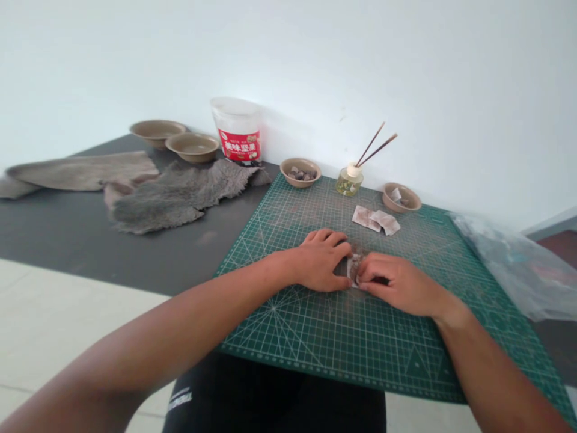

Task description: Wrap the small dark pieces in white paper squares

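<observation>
A small pale, brown-stained piece, like paper or thin cloth, lies on the green cutting mat between my hands. My left hand rests on the mat with its fingers apart, thumb tip at the near-left edge of the piece. Closed in a pinch, my right hand grips the piece's right side; its fingertips partly hide it. Brown bits are scattered around it. Two similar stained pieces, overlapping, lie farther back on the mat.
Behind are a bowl of dark lumps, a reed diffuser and a bowl with pale scraps. Leftward lie a rough grey cloth, two tan bowls and a nut tub. A clear plastic bag lies right.
</observation>
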The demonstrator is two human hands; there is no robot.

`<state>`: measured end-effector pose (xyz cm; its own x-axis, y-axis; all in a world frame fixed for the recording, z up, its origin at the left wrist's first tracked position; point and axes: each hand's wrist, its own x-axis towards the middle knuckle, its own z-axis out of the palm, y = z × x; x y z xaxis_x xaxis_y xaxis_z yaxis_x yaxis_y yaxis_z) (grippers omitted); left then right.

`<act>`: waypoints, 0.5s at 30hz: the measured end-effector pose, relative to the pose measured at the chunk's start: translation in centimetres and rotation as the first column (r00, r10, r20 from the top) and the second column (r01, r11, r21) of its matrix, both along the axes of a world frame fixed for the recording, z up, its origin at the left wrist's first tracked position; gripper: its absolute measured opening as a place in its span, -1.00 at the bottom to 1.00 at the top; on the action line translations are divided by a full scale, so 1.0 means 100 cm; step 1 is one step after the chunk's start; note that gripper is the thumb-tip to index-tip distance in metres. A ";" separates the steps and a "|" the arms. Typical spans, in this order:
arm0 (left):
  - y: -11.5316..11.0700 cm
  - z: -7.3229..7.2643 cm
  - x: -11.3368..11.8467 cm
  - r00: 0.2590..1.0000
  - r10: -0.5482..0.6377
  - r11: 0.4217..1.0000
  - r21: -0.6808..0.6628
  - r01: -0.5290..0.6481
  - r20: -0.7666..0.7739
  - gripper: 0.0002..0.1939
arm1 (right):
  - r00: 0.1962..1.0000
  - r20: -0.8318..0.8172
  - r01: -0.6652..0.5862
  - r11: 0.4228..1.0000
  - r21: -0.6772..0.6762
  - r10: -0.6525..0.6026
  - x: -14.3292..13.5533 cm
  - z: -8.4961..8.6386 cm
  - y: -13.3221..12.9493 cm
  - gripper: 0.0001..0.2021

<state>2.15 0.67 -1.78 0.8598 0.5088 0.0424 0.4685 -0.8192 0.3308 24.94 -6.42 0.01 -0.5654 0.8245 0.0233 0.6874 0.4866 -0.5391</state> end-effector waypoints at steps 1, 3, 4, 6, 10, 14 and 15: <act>0.000 0.000 0.000 1.000 -0.001 1.000 0.000 0.001 0.002 -0.44 | 1.000 -0.005 0.006 1.000 0.006 -0.006 -0.003 -0.001 -0.001 -0.90; 0.000 0.001 0.000 1.000 0.001 1.000 0.002 -0.001 0.000 -0.44 | 0.997 -0.001 0.082 0.995 0.051 -0.082 -0.008 -0.004 0.000 -0.90; 0.000 0.001 0.000 1.000 0.004 1.000 0.004 -0.004 -0.004 -0.44 | 0.992 0.005 0.128 0.989 0.075 -0.128 -0.009 -0.005 0.001 -0.90; -0.001 0.004 0.000 1.000 0.007 1.000 0.008 -0.007 -0.019 -0.43 | 0.985 0.014 0.170 0.981 0.094 -0.172 -0.010 -0.007 0.002 -0.90; -0.002 0.007 -0.001 0.999 -0.009 1.000 -0.003 0.009 -0.038 -0.41 | 0.995 0.022 0.098 0.995 0.011 -0.098 -0.007 -0.009 0.002 -0.88; -0.002 0.006 -0.002 1.000 -0.005 1.000 0.002 0.005 -0.024 -0.39 | 0.983 0.051 0.175 0.982 0.066 -0.178 -0.001 -0.015 0.003 -0.86; -0.002 0.006 -0.003 1.000 -0.010 1.000 -0.003 0.010 -0.028 -0.39 | 0.983 0.058 0.171 0.983 0.065 -0.175 0.001 -0.017 0.004 -0.85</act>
<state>1.90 0.45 -1.14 0.8655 0.5006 0.0171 0.4696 -0.8228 0.3201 24.99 -6.05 -1.67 -0.4165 0.9081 0.0443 0.7958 0.3877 -0.4652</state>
